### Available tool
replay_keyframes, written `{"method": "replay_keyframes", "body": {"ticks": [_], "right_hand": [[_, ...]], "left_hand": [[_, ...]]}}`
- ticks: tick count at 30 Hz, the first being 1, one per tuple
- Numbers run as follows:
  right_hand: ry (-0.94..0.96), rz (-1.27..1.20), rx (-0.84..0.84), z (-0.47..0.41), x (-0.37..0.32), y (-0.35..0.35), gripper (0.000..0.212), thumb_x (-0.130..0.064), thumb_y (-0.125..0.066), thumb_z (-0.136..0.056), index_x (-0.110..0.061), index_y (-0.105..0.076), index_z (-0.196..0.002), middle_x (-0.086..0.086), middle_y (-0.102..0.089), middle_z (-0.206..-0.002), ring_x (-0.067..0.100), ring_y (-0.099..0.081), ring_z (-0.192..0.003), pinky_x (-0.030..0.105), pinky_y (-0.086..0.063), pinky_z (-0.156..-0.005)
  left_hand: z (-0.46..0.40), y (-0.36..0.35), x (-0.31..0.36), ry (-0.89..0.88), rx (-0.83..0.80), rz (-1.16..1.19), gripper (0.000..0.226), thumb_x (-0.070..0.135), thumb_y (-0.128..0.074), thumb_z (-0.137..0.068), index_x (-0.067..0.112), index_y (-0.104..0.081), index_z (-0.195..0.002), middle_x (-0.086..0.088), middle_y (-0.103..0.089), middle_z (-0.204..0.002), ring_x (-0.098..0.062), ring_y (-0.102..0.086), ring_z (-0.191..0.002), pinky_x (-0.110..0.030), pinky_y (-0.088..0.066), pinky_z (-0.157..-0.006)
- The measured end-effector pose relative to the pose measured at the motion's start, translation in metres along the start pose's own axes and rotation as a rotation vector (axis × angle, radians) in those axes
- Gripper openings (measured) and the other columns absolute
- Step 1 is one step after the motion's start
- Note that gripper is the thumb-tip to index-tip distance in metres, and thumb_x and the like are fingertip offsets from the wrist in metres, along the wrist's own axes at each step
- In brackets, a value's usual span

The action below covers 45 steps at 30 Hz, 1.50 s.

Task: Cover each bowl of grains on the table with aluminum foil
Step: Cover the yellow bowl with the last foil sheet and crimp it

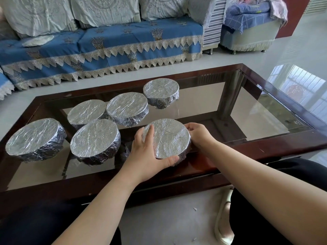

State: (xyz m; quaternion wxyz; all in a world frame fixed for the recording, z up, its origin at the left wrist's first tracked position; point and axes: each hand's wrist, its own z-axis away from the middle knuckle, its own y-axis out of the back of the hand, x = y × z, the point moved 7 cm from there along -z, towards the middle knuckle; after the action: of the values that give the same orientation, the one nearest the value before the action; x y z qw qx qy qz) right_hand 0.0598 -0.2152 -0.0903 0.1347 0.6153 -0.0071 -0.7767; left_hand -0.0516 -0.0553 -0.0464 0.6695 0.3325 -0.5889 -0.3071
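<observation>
Several round bowls wrapped in crinkled aluminum foil stand on a glass-topped table (265,110). The nearest foil-covered bowl (168,137) sits at the table's front edge between both hands. My left hand (146,152) wraps its left and near side, with the thumb under the rim and the fingers on the foil top. My right hand (198,135) presses the foil at its right rim. Other covered bowls stand at the far left (33,138), front middle (94,140), behind it (86,111), centre (126,106) and back (161,91). The grains are hidden under foil.
The table has a dark wooden frame (265,144) and its right half holds no bowls. A blue covered sofa (106,45) stands behind the table. My dark-clothed knees and a light shoe (223,214) are below the near edge.
</observation>
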Motion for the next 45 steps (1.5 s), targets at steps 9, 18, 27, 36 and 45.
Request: {"method": "replay_keyframes", "body": {"ticks": [9, 18, 27, 36, 45], "right_hand": [[-0.023, 0.132, 0.048, -0.003, 0.002, 0.005, 0.017, -0.021, -0.075, -0.082, -0.021, -0.067, -0.067, 0.012, -0.07, -0.073, 0.022, -0.06, -0.061, 0.039, -0.055, -0.063], [-0.059, 0.25, 0.151, 0.005, -0.005, 0.022, 0.067, -0.043, -0.048, -0.099, -0.015, -0.038, -0.039, -0.009, -0.033, -0.034, 0.014, -0.032, -0.046, 0.028, -0.026, -0.048], [-0.102, -0.05, 0.032, 0.025, 0.015, 0.008, 0.073, -0.072, -0.05, -0.083, -0.001, -0.061, -0.073, 0.001, -0.045, -0.058, 0.017, -0.043, -0.059, 0.03, -0.034, -0.065], [-0.036, -0.138, 0.075, 0.032, 0.025, -0.001, 0.09, -0.075, -0.05, -0.064, 0.012, -0.054, -0.083, 0.009, -0.056, -0.07, 0.021, -0.052, -0.066, 0.036, -0.041, -0.066], [-0.035, -0.015, 0.039, 0.028, 0.016, 0.0, 0.069, -0.059, -0.041, -0.093, 0.005, -0.067, -0.093, 0.008, -0.069, -0.083, 0.024, -0.065, -0.081, 0.036, -0.049, -0.08]], "left_hand": [[-0.001, -0.001, -0.001, 0.003, 0.014, 0.011, 0.125, 0.071, -0.071, -0.069, 0.027, 0.007, -0.157, 0.007, 0.011, -0.159, -0.016, 0.001, -0.15, -0.034, -0.01, -0.119], [-0.001, 0.0, -0.001, 0.006, 0.001, 0.013, 0.125, 0.071, -0.071, -0.069, 0.028, 0.008, -0.157, 0.007, 0.013, -0.159, -0.016, 0.002, -0.15, -0.034, -0.011, -0.119], [-0.002, -0.002, -0.001, -0.003, -0.01, 0.014, 0.127, 0.071, -0.071, -0.068, 0.028, 0.008, -0.157, 0.009, 0.014, -0.158, -0.014, 0.002, -0.149, -0.033, -0.011, -0.119], [-0.004, -0.006, -0.007, 0.001, 0.006, 0.091, 0.129, 0.071, -0.076, -0.061, 0.03, 0.001, -0.157, 0.015, 0.008, -0.157, -0.017, -0.009, -0.149, -0.041, -0.019, -0.122], [-0.005, -0.006, -0.01, 0.01, 0.011, 0.136, 0.139, 0.071, -0.078, -0.059, 0.026, 0.009, -0.157, 0.021, 0.011, -0.156, -0.012, -0.003, -0.149, -0.04, -0.02, -0.122]]}}
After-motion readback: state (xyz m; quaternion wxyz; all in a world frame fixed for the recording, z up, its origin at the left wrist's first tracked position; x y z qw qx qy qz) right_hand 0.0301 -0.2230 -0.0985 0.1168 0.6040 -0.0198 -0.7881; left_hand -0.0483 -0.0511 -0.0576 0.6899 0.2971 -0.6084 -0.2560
